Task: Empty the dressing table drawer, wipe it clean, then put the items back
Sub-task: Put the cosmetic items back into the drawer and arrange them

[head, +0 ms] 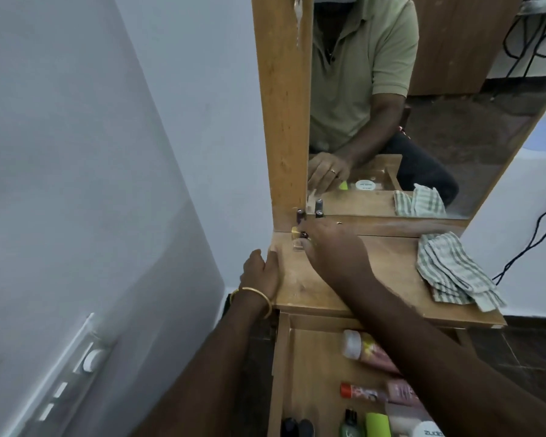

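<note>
The wooden drawer [282, 367] stands pulled out below the dressing table top [375, 279]. Inside lie several cosmetics: a pink tube with a white cap [364, 350], an orange-capped tube [366, 392], a green bottle [350, 425] and a lime container [377, 425]. My right hand [331, 250] reaches to the table's far left corner, its fingers curled round a small clear bottle with a gold cap [297, 239]. Two dark little bottles [300, 215] stand by the mirror frame. My left hand [260, 272] rests on the table's left edge. A striped cloth [451, 272] lies at the right.
A tall mirror [423, 105] in a wooden frame rises behind the table top and reflects me. A white wall with a switch panel [85, 357] is close on the left. Cables hang at the right wall.
</note>
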`<state>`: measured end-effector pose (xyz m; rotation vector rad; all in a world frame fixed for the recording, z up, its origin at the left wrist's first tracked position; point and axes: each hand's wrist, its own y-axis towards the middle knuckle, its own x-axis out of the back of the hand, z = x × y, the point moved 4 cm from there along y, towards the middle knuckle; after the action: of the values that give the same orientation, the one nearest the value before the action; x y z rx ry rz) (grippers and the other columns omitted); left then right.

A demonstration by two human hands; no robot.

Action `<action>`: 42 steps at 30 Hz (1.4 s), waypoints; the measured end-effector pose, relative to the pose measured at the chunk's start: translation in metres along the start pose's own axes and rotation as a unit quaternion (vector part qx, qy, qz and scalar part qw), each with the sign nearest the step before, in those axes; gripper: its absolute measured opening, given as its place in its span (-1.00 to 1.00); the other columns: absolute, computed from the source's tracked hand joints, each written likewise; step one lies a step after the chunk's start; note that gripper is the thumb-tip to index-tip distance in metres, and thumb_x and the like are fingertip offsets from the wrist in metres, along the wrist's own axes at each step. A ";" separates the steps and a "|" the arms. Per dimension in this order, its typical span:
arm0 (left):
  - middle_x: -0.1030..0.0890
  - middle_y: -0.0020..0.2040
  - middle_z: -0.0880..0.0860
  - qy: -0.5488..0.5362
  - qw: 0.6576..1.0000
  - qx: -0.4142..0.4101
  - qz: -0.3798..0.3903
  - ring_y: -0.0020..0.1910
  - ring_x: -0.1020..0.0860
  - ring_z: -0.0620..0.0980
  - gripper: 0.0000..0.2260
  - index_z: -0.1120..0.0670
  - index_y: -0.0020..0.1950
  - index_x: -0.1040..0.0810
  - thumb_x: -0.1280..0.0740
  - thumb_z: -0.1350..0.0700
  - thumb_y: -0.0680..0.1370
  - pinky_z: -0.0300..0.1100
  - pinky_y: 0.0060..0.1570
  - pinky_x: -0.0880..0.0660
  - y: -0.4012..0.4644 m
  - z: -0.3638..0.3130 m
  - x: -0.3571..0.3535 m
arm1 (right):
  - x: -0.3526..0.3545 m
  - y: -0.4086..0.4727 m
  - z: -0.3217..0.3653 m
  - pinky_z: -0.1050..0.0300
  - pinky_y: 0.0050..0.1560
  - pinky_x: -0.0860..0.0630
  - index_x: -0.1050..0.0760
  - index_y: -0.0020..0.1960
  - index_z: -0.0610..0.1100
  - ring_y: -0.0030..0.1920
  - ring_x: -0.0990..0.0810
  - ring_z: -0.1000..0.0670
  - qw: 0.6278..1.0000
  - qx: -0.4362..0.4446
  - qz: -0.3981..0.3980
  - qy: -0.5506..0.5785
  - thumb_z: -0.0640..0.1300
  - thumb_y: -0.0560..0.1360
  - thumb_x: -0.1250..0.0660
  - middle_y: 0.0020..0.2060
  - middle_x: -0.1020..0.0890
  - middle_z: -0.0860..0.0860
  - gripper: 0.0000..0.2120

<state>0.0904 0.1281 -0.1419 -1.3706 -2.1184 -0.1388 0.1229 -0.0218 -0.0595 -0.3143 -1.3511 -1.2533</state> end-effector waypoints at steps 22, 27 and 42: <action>-0.37 0.45 0.18 0.036 0.999 0.039 -0.014 0.37 -0.38 0.23 -0.37 0.14 0.47 -0.28 0.08 -0.28 0.62 0.11 0.32 -0.29 -0.009 0.003 -0.005 | -0.021 -0.197 0.039 0.20 -0.16 -0.46 -0.53 -0.18 0.06 -0.17 -0.48 0.18 0.960 0.019 0.225 0.163 -0.01 0.50 -0.35 -0.25 -0.52 0.19 -0.91; -0.40 0.42 0.19 0.049 0.998 0.030 -0.018 0.35 -0.40 0.24 -0.38 0.14 0.46 -0.30 0.08 -0.28 0.62 0.12 0.29 -0.32 -0.007 0.004 -0.005 | -0.030 -0.199 0.039 0.20 -0.16 -0.45 -0.51 -0.20 0.06 -0.17 -0.47 0.17 0.955 0.035 0.247 0.158 0.03 0.51 -0.33 -0.27 -0.50 0.18 -0.87; -0.39 0.43 0.20 0.043 0.999 0.028 -0.016 0.36 -0.40 0.25 -0.38 0.14 0.46 -0.30 0.06 -0.28 0.62 0.10 0.31 -0.32 -0.002 0.007 -0.008 | 0.011 -0.118 0.018 0.19 -0.17 -0.56 -0.52 -0.01 0.15 -0.15 -0.56 0.18 0.971 -0.099 0.116 0.183 0.06 0.50 -0.38 -0.10 -0.58 0.16 -0.91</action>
<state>0.0882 0.1239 -0.1517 -1.2754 -2.0580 -0.1486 0.0163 -0.0585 -0.1001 -0.3491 -0.8511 -1.1823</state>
